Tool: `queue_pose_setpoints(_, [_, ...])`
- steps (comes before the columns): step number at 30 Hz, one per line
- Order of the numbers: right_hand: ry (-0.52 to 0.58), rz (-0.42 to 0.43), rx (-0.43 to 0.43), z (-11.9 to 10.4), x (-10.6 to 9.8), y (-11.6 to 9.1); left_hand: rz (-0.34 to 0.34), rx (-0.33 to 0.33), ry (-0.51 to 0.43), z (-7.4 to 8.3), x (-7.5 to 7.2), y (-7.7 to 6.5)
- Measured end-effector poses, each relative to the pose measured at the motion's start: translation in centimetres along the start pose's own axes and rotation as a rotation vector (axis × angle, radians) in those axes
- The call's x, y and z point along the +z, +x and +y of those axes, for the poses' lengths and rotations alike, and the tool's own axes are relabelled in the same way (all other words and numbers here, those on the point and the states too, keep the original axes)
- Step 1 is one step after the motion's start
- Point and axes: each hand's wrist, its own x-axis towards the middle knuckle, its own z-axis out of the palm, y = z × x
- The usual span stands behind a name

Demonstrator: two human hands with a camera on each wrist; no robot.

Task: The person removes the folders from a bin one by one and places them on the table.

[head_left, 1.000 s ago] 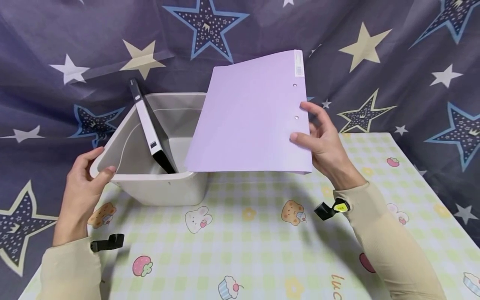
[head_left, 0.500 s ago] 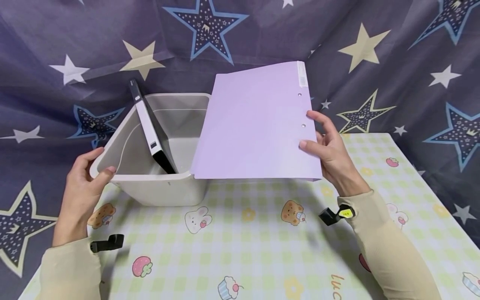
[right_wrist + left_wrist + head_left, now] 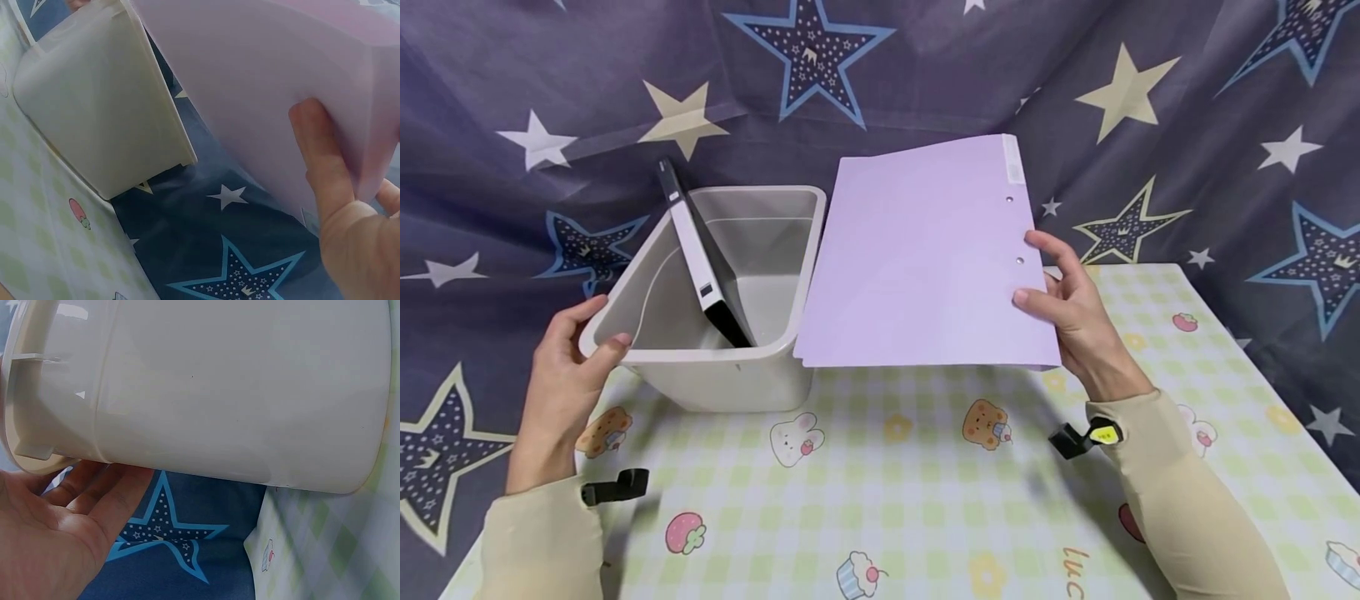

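My right hand [image 3: 1078, 321] grips a light purple ring binder [image 3: 925, 258] by its spine side, thumb on the cover and fingers behind. The binder is held tilted above the table, just right of a light grey plastic bin [image 3: 767, 383]. At the bin's left front corner my left hand [image 3: 565, 367] pinches the rim, thumb inside and fingers outside. A black binder with a white spine [image 3: 696, 250] leans inside the bin along its left side. In the right wrist view, my thumb [image 3: 322, 156] presses the purple cover [image 3: 262, 81].
A checked cartoon-print cloth [image 3: 895, 492] covers the table. Behind it hangs a dark blue curtain [image 3: 925, 67] with stars. Each sleeve carries a small black wrist camera, one on the left [image 3: 617, 486] and one on the right [image 3: 1078, 437].
The purple binder, in my right hand, has moved right and down, off the bin's right side, so the bin's right rim now shows. My left hand and the black binder have stayed put.
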Motion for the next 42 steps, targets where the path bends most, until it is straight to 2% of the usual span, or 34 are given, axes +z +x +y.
queue_pose_setpoints(17, [-0.024,0.006,0.038,0.2,-0.8,-0.6,-0.011,0.005,-0.042,-0.1,0.0,0.0])
queue_pose_setpoints(28, [0.002,-0.017,0.033,0.6,-1.1,-0.8,-0.007,-0.004,0.046,0.0,0.0,0.0])
queue_pose_setpoints(42, [0.009,-0.026,0.063,1.0,-1.1,-0.6,-0.006,-0.011,-0.008,0.2,0.0,0.3])
